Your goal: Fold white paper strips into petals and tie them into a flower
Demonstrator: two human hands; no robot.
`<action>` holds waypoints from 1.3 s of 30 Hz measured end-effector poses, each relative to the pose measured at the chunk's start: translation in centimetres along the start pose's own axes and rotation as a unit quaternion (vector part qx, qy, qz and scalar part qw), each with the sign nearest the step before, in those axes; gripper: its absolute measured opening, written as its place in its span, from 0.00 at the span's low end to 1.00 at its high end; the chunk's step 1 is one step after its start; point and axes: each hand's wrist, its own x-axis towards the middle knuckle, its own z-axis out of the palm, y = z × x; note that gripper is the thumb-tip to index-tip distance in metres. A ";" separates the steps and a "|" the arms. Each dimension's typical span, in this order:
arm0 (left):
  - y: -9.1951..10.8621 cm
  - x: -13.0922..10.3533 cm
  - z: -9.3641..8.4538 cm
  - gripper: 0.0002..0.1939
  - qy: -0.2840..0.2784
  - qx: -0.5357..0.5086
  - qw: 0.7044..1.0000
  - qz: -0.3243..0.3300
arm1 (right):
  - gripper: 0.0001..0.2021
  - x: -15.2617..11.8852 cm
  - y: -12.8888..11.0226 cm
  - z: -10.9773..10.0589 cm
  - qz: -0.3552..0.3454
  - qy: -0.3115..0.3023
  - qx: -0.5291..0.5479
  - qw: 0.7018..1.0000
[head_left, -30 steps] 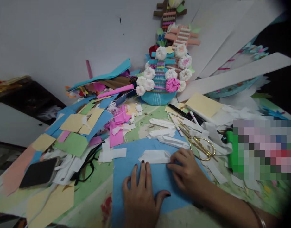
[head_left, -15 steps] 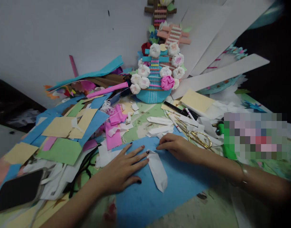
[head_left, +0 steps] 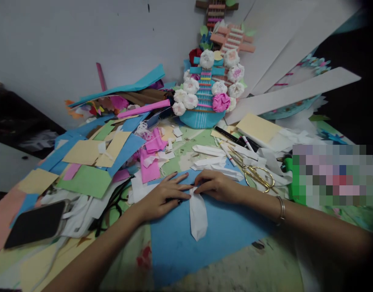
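A folded white paper strip (head_left: pixel 198 217) lies on a blue sheet (head_left: pixel 225 231), its pointed end toward me. My left hand (head_left: pixel 163 194) rests flat with fingers spread on the blue sheet, fingertips at the upper left of the strip. My right hand (head_left: pixel 218 185) has its fingers pinched on the strip's far end, close to the left fingertips. Other folded white strips (head_left: pixel 209 163) lie just beyond the right hand.
Gold scissors (head_left: pixel 259 178) and pens (head_left: pixel 229 136) lie at the right. A phone (head_left: pixel 37 225), black glasses (head_left: pixel 113 207) and coloured paper scraps (head_left: pixel 85 181) cover the left. A flower-trimmed blue paper craft (head_left: pixel 201 117) stands at the back.
My right hand has moved left and closed on the far end of the white strip. The strip has turned slightly more upright in view. The camera view has shifted a little.
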 end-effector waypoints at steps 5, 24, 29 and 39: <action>1.8 0.3 0.4 0.15 0.120 0.014 0.991 -0.054 | 0.11 -0.6 -0.9 -0.3 -0.003 0.009 -0.050 0.999; 11.6 -2.9 9.4 0.07 0.407 0.183 0.842 -0.304 | 0.11 -4.4 -5.0 0.4 0.174 0.078 -0.018 0.982; 12.1 -2.5 9.8 0.12 0.377 0.215 0.845 -0.311 | 0.11 -4.5 -5.2 0.3 0.173 0.070 -0.024 0.982; 12.2 -1.9 9.6 0.08 0.385 0.214 0.836 -0.328 | 0.11 -4.6 -5.1 0.2 0.188 0.066 -0.012 0.980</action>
